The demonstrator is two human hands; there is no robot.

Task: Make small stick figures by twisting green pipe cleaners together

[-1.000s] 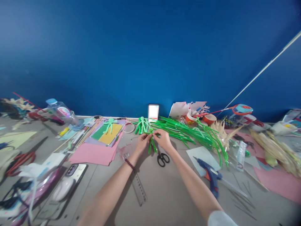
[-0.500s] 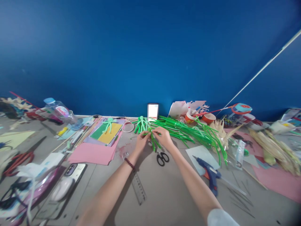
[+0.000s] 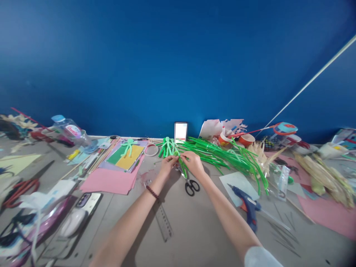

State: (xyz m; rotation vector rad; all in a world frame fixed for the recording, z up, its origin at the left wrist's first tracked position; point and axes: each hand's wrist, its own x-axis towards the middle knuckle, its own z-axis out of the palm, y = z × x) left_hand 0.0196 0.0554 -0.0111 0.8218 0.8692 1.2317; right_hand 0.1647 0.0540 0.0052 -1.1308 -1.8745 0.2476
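My left hand point(image 3: 168, 165) and my right hand point(image 3: 194, 163) meet near the middle of the table, fingers pinched on a small green pipe cleaner piece point(image 3: 183, 167). A green strand of it hangs down between them, while the fingers partly hide its upper part. Black-handled scissors point(image 3: 191, 187) lie just below the hands. Behind my left hand stand light green pipe cleaner figures point(image 3: 167, 145), close together. Long green pipe cleaners point(image 3: 214, 150) are spread in a bundle behind and right of my right hand. Under my left forearm lies a clear ruler point(image 3: 163, 222).
A blue glue gun point(image 3: 251, 207) rests at right beside pale paper. On the left are pink sheets point(image 3: 111, 181), another green figure point(image 3: 128, 147), a phone point(image 3: 90, 202) and a plastic bottle point(image 3: 71, 130). A small bright screen point(image 3: 181, 131) leans against the blue wall point(image 3: 167, 66).
The hanging strands between my hands have shifted: two separate ends showed before, and now a single one slants down to the right. My hands have barely moved.
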